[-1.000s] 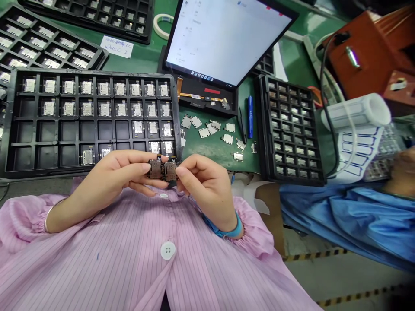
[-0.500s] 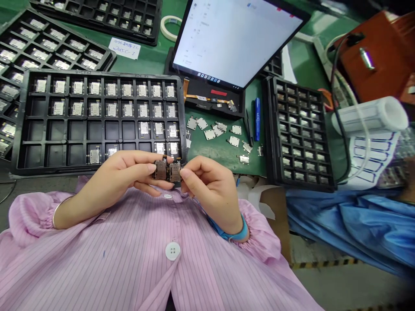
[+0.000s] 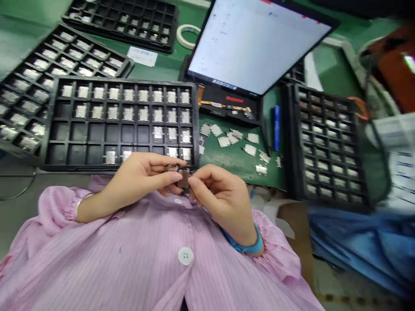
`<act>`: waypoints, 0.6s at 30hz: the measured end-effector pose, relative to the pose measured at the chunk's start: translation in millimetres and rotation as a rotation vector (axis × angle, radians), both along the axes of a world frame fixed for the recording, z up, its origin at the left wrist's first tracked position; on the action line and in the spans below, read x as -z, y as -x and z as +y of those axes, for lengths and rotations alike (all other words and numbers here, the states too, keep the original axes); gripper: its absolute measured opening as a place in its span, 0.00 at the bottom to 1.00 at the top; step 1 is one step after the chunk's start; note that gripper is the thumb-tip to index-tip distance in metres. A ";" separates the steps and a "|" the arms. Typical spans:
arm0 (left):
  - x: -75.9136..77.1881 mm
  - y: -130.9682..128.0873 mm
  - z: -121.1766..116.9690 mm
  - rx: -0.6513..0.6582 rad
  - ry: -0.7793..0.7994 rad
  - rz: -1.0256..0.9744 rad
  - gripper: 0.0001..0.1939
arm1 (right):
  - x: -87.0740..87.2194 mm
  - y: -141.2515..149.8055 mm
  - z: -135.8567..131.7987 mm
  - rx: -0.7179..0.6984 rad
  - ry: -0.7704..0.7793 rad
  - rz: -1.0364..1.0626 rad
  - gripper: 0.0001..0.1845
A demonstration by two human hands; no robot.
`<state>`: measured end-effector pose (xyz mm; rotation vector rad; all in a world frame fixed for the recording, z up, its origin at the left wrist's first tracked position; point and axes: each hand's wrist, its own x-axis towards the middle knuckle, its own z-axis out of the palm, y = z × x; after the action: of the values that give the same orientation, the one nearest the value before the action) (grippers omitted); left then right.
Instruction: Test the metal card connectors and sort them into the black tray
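Just in front of my shirt, both hands meet at a pair of small dark metal card-slot boards (image 3: 184, 178). My left hand (image 3: 139, 175) is closed on them from the left, its thumb lying across the left piece and hiding most of it. At their right edge, the thumb and forefinger of my right hand (image 3: 223, 194) pinch; the exact contact is blurred. Directly beyond the hands lies a black compartment tray (image 3: 129, 133), with silvery metal parts in its upper rows and right columns. Its lower left pockets are bare.
Loose silvery plates (image 3: 223, 141) are scattered on the green mat, near tweezers (image 3: 266, 137) and a blue pen (image 3: 276, 128). A tablet (image 3: 256, 47) leans behind them. More filled trays stand at left and right (image 3: 329, 147). A tape roll (image 3: 179, 39) lies at the back.
The view has shifted, so everything sits further right and is more blurred. My left thumb has slid right over the card-slot boards, covering the left one. My right hand keeps its pinch.
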<state>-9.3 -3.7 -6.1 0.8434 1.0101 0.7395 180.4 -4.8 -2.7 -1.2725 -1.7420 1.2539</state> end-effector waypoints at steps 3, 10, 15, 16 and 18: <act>-1.0 -0.7 0.9 -0.054 -0.097 0.086 0.11 | 0.7 -1.5 3.3 -0.068 -0.028 -0.061 0.09; -17.6 77.7 -12.9 -0.515 -0.351 0.802 0.12 | 7.6 -5.4 10.5 -0.056 -0.127 -0.145 0.07; -17.1 115.5 -19.2 -0.432 -0.263 1.110 0.12 | 9.8 -0.3 10.9 -0.068 -0.181 -0.159 0.07; -15.8 116.1 -18.7 -0.413 -0.264 1.123 0.12 | 9.6 0.7 10.8 -0.069 -0.193 -0.165 0.07; -14.0 115.7 -17.9 -0.388 -0.272 1.163 0.14 | 8.7 1.0 10.3 -0.066 -0.216 -0.186 0.07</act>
<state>-124.9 -21.6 7.9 1.3799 2.1844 0.6985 179.4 5.5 -11.4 -1.2450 -2.0062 0.9764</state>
